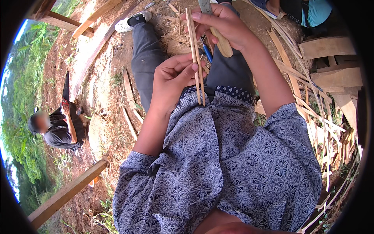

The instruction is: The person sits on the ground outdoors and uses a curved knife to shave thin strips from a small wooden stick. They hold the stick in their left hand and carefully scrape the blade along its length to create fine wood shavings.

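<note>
My left hand (177,74) is closed on a pair of thin pale strips (193,43), apparently split bamboo or wood. They stand nearly lengthwise in front of my shirt, lower ends by my waist and a narrow gap between them. Higher up, my right hand (228,25) grips a knife (222,43) with a wooden handle and a grey blade, partly cut off by the top edge. The thumb and fingertips of that hand also reach the strips' upper part. Below the knife, a slim blue object (207,53) shows against my trousers; its kind is unclear.
Shavings (175,35) litter the ground between my legs. Long split strips (311,113) lie piled at right beside curved wooden slats (329,47). Another person (58,128) sits at far left, near a wooden beam (70,193). Part of someone in teal cloth (319,13) appears at top right.
</note>
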Demonstrator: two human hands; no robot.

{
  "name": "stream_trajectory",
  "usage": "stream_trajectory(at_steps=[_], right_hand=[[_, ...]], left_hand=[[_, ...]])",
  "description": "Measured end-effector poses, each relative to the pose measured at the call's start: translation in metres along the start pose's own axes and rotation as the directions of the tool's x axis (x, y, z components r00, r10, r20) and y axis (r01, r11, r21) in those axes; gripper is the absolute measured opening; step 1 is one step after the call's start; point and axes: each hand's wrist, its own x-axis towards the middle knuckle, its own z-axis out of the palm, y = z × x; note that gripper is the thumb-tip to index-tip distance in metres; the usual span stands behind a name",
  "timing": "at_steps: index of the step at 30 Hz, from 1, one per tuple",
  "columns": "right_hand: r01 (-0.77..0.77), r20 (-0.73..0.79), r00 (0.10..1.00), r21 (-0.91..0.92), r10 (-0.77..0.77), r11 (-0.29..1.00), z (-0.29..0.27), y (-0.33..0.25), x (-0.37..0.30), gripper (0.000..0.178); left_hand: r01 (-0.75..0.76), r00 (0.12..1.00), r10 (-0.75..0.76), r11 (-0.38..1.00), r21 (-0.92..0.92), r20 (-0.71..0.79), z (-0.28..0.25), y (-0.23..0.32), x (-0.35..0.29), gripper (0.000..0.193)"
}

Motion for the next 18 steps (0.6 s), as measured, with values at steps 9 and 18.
stream_trajectory(at_steps=[9, 18], right_hand=[[0.012, 0.022, 1.0, -0.028, -0.012, 1.0, 0.0003, -0.0022, -0.0022, 0.02], [-0.018, 0.01, 1.0, -0.047, 0.018, 0.999, -0.0044, 0.0014, 0.0007, 0.02]], left_hand=[[-0.007, 1.0, 0.007, 1.0, 0.0, 0.023, 0.0003, 0.0011, 0.0, 0.03], [0.017, 1.0, -0.017, 1.0, 0.008, 0.019, 0.0016, 0.0028, 0.0, 0.032]])
